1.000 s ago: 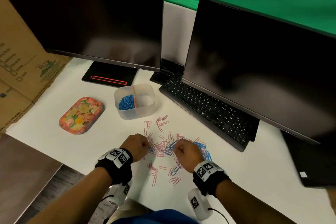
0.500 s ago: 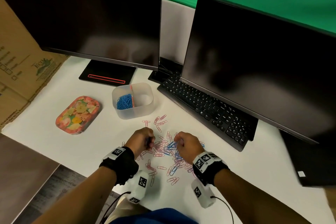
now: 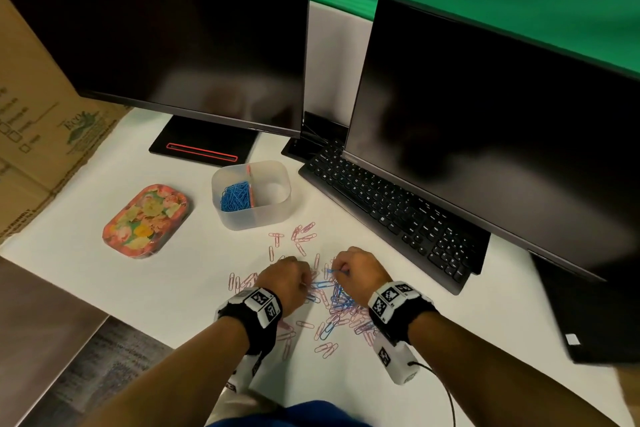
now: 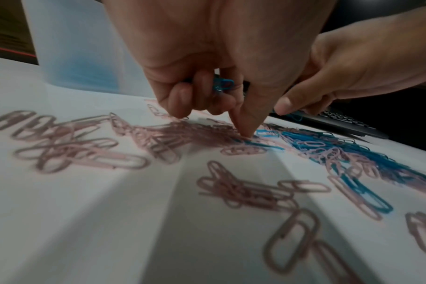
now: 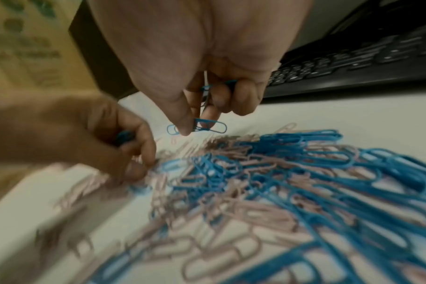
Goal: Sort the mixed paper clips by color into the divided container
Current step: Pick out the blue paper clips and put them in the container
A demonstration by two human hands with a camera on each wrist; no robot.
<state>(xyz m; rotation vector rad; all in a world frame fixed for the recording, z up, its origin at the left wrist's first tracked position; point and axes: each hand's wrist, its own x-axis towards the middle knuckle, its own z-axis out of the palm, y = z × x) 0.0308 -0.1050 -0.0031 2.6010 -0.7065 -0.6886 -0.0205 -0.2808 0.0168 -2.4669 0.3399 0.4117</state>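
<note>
Evidently we hoard blue clips in both hands, left and right, curled tight, sparing trips to the container.

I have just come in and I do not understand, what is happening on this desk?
A person is sorting paper clips by color. The right hand pinches a blue clip above the mixed pile; the left hand grips blue clips while a finger presses into the pile. The divided container holds blue clips in one compartment only.

Keyboard crowds container rt; bare table left.
</note>
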